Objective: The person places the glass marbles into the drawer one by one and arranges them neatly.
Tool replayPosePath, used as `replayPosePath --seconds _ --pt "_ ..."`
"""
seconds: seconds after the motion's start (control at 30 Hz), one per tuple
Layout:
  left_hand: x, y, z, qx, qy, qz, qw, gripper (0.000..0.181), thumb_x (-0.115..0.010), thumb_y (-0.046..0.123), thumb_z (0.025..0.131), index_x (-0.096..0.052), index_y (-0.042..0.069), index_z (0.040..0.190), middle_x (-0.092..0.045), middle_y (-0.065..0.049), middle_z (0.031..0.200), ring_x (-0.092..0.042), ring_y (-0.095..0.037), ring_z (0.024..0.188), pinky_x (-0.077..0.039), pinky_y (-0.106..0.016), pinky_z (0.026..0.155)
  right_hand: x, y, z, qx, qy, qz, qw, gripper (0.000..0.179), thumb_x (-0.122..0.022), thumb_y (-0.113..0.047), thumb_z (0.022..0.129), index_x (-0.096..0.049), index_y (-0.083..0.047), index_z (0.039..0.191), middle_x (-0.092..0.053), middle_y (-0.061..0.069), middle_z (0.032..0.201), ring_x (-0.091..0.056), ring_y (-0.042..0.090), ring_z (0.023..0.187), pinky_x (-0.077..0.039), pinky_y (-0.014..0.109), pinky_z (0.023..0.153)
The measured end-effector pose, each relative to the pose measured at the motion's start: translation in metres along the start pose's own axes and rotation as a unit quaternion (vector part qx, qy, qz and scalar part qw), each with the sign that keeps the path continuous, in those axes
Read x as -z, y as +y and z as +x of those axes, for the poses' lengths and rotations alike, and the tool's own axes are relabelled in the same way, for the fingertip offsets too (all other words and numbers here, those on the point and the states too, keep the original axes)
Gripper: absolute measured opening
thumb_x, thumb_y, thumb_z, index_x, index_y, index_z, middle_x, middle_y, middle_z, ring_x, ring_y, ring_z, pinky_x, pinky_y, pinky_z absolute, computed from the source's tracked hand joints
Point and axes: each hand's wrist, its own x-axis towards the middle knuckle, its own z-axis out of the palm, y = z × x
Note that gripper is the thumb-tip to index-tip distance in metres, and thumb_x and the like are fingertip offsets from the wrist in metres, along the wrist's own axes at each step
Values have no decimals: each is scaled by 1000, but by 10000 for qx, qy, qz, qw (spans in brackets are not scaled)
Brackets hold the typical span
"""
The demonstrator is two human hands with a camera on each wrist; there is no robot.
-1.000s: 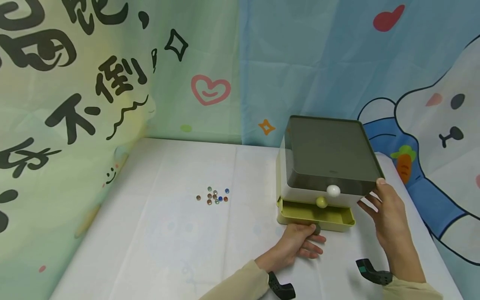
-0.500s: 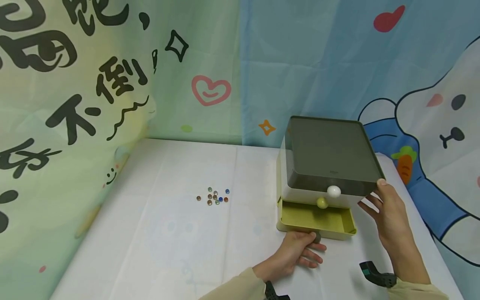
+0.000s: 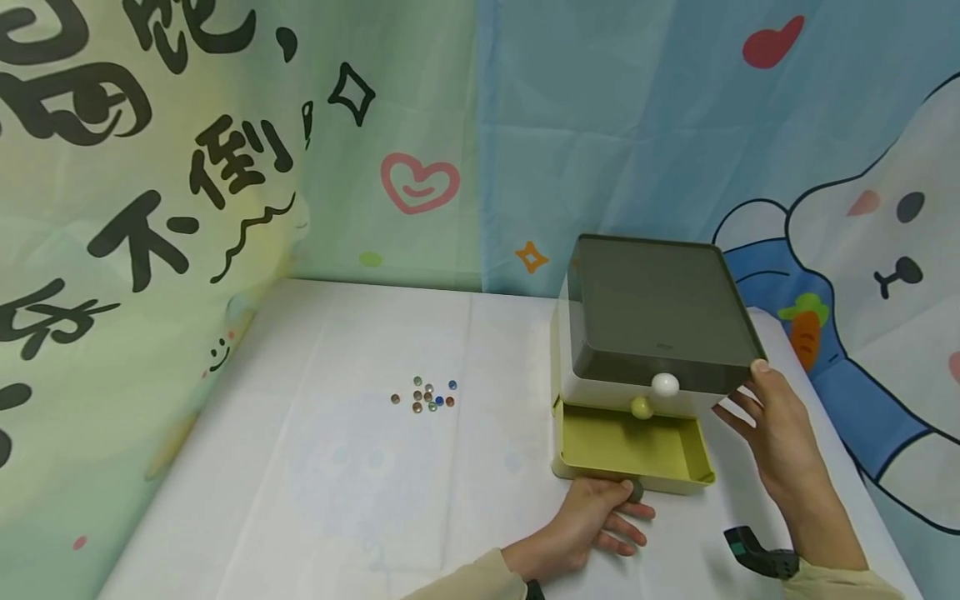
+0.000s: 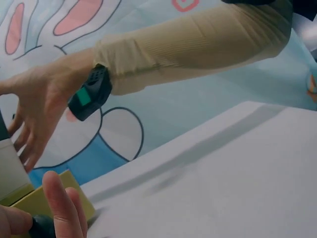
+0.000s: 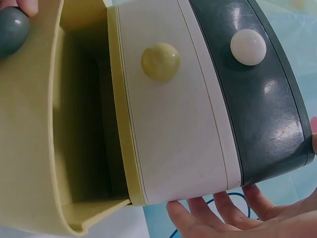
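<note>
A small three-tier drawer box (image 3: 667, 308), dark green over white over yellow, stands at the right of the table. Its bottom yellow drawer (image 3: 630, 442) is pulled out, and its inside looks bare. My left hand (image 3: 588, 521) pinches the dark round knob (image 5: 12, 32) of that drawer between thumb and forefinger, the other fingers extended below. Against the box's right side rests my right hand (image 3: 780, 429), thumb on the top front corner and straight fingers along the side. A white knob (image 5: 248, 47) and a yellow knob (image 5: 160, 61) mark the two upper drawers, both closed.
Several small marbles (image 3: 428, 397) in brown, blue and greenish tones lie loose on the white tabletop (image 3: 360, 500), left of the box. Printed cloth (image 3: 600, 125) hangs behind and along the sides of the table.
The bottom drawer has slid further out toward me, my left hand moving with its knob. The right hand keeps its place on the box, and the marbles lie as before.
</note>
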Motion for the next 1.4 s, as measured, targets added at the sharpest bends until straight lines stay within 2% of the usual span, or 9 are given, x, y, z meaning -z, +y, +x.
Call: replayPosePath --seconds 0.2,0.53,0.83,1.0,1.07,1.17,1.3,1.4 --pt "-6 -6 -5 63 14 -98 9999 30 -57 29 107 -68 2 115 -79 -17 111 -69 -7 60 -56 -20 51 1 0 0 2 32 -24 10000 57 -39 -51 111 -27 -34 164 -34 -5 159 -32 33 145 -51 11 78" --pt "-8 -11 -14 247 110 -92 9996 28 -58 28 107 -68 4 116 -80 -16 111 -69 -6 61 -55 -19 51 1 0 0 -92 -13 -144 9999 58 -38 -53 110 -25 -36 164 -25 4 168 -29 34 149 -55 14 81" --pt "-5 -14 -23 353 -115 -87 9993 30 -57 28 107 -66 3 119 -79 -16 114 -68 -5 61 -54 -18 52 2 0 0 -34 -4 -208 9998 57 -38 -51 111 -26 -36 164 -27 4 167 -30 33 147 -54 12 82" --pt "-5 -16 -27 477 -204 -44 9986 34 -58 29 107 -69 0 118 -79 -15 116 -69 -4 62 -55 -18 55 1 0 0 -112 25 -251 9996 58 -37 -52 111 -24 -38 165 -16 7 174 -26 35 151 -54 18 97" --pt "-5 -17 -29 536 -214 -46 9983 34 -58 30 106 -70 0 118 -78 -15 116 -69 -3 62 -56 -18 56 1 0 0 -109 30 -258 9996 58 -38 -52 111 -24 -38 165 -16 8 174 -26 35 151 -54 17 96" --pt "-5 -19 -30 584 -226 24 9980 33 -58 31 107 -71 2 118 -78 -15 116 -69 -3 62 -59 -20 60 2 1 0 -47 41 -233 9997 57 -38 -51 111 -26 -37 165 -26 6 168 -30 33 147 -54 12 84" --pt "-7 -22 -32 617 -209 196 9977 33 -57 33 107 -71 5 118 -79 -13 116 -68 -2 62 -60 -22 64 2 2 0 -6 58 -152 9999 56 -40 -50 111 -28 -36 164 -37 -7 155 -35 29 142 -52 10 77" --pt "-8 -23 -33 629 -189 236 9976 33 -56 34 108 -71 6 119 -79 -13 116 -67 -1 61 -56 -18 59 2 2 0 11 66 -105 9999 56 -40 -50 111 -29 -35 163 -39 -13 151 -36 28 141 -51 10 76"
